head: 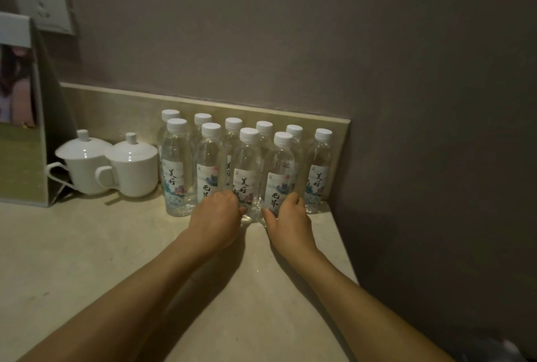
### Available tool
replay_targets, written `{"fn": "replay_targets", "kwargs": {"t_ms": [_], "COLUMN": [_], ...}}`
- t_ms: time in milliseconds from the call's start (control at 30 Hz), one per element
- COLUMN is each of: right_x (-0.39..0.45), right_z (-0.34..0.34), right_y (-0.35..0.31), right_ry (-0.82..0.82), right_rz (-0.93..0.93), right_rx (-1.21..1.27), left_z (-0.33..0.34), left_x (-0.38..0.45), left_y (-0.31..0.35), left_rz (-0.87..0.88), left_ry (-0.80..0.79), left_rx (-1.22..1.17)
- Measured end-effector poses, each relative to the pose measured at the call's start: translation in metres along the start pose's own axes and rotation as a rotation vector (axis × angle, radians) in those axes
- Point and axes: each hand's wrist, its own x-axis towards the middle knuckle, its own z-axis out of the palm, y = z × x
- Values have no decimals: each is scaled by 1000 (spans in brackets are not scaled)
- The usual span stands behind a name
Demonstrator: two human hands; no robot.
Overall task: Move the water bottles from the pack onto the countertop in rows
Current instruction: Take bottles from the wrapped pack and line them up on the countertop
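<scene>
Several clear water bottles with white caps stand in two rows on the beige countertop (pixel 87 260) against the backsplash. The back row (pixel 264 129) is pressed to the wall; the front row starts with a bottle at the left (pixel 177 164). My left hand (pixel 216 216) grips the base of the third front bottle (pixel 247 164). My right hand (pixel 289 219) grips the base of the fourth front bottle (pixel 280 170). Both bottles stand upright, side by side. One more bottle (pixel 318 170) stands at the far right. No pack is in view.
Two white lidded cups (pixel 87 164) (pixel 133 167) stand left of the bottles. A standing card holder (pixel 20 117) is at the far left, under a wall socket (pixel 42 1). A wall (pixel 436 129) closes off the right side.
</scene>
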Motion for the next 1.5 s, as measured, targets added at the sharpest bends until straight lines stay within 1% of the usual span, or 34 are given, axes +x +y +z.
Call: {"fn": "replay_targets", "kwargs": {"t_ms": [100, 167, 300, 367, 500, 667, 733, 1167, 1500], "right_x": [1, 3, 3, 2, 0, -1, -2, -2, -6], "right_z": [-2, -2, -1, 1, 4, 3, 2, 3, 1], "right_y": [2, 1, -1, -3, -8, -8, -9, -9, -15], "right_ry": [-34, -45, -29, -16, 29, 4, -10, -23, -25], "right_rz": [0, 5, 2, 7, 25, 30, 33, 46, 83], "right_rx": [7, -1, -21, -11, -16, -1, 16, 7, 33], "left_z": [0, -1, -4, -4, -5, -3, -4, -3, -3], "left_x": [0, 1, 4, 5, 3, -3, -4, -6, -4], "left_y": [-1, -3, -7, -8, -8, -11, -13, -17, -18], "left_rz": [14, 36, 63, 75, 60, 76, 82, 101, 63], "left_ry": [4, -7, -76, -80, -57, 38, 52, 81, 40], "left_rx": [11, 59, 123, 126, 79, 61, 47, -32, -71]}}
